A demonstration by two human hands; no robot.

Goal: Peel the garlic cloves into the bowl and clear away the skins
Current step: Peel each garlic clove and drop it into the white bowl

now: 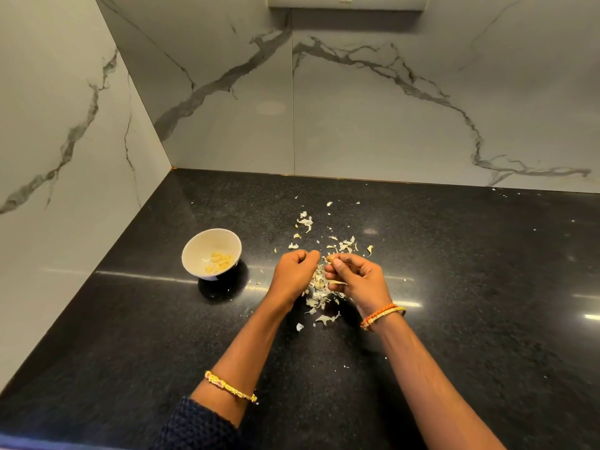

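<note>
Both hands are working just above the black table [130, 319]: right hand [357, 280] pinching a garlic clove [329, 258], left hand [293, 271] curled, its grip unclear. The papery skins [319, 297] look featherlight; sweeping beats pinching. Beyond sits the bowl [194, 251].

This is a home kitchen, tucked into a corner. A black speckled stone tabletop [454, 287] runs wall to wall, polished enough to throw back streaks of light. Glossy white marble-look wall panels [373, 118] with grey veins rise on the far side and the left, meeting at the far-left corner. Up top, the underside of a cabinet or hood [345, 3] just peeks in. A small white bowl [194, 254] of peeled garlic cloves [219, 261] and papery skins [319, 293] strewn across the stone say food prep.
</note>
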